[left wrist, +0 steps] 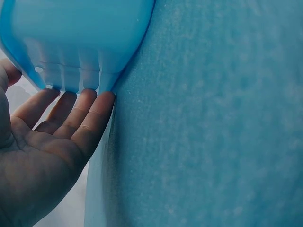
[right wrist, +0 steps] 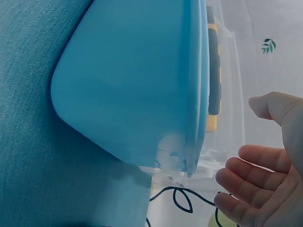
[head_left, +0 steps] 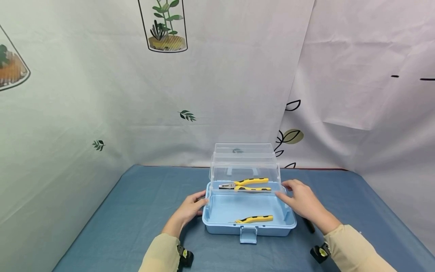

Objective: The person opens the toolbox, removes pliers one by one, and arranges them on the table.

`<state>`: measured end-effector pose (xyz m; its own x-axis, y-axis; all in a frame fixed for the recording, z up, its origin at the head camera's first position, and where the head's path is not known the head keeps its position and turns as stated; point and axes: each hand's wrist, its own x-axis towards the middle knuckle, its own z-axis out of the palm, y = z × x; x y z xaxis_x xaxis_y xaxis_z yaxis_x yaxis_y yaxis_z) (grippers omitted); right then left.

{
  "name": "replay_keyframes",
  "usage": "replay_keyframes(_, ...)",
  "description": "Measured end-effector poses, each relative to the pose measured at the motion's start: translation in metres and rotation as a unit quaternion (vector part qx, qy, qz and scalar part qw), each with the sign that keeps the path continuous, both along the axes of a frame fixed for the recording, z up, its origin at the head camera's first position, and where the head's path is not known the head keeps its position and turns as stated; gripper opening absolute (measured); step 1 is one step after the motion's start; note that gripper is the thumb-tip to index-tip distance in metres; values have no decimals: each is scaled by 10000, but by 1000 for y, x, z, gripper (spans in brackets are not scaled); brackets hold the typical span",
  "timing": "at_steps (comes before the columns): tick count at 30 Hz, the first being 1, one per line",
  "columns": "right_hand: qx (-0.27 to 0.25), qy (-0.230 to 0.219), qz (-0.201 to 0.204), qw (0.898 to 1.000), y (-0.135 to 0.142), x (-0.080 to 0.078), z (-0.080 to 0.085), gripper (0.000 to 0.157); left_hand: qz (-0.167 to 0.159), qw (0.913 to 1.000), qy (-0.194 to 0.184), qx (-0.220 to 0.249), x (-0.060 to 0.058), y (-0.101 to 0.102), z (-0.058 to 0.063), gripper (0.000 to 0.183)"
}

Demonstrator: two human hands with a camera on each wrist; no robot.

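Touching clear-lidded light-blue plastic toolbox [head_left: 246, 207] on blue-cloth-covered bench [head_left: 132, 211], 5 o'clock in head view, with left hand [head_left: 190, 208] at its 9 o'clock, fingers [left wrist: 94, 124] straight and unclenched, and hovering right hand [head_left: 305, 201], released, beside its 3 o'clock.

A blue cloth [head_left: 129, 219] is spread on the table, in front of and on both sides of a light blue box [head_left: 224, 229], which is set down flat. A small dark thing [head_left: 309, 226], partly hidden, is seen just right of the box.
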<state>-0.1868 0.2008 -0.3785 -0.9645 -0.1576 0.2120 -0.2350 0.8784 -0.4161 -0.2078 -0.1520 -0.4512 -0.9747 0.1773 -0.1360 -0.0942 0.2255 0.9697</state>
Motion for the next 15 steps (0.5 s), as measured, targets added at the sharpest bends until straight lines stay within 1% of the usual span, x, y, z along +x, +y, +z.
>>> replay_keyframes(6, -3, 36, 121, 9999, -3, -1, 3, 48, 36, 10000, 10, -34, 0, 0, 0, 55)
replay_keyframes(15, 20, 163, 277, 9995, -6, -3, 3, 46, 27, 10000, 5, -23, 1, 1, 1, 54)
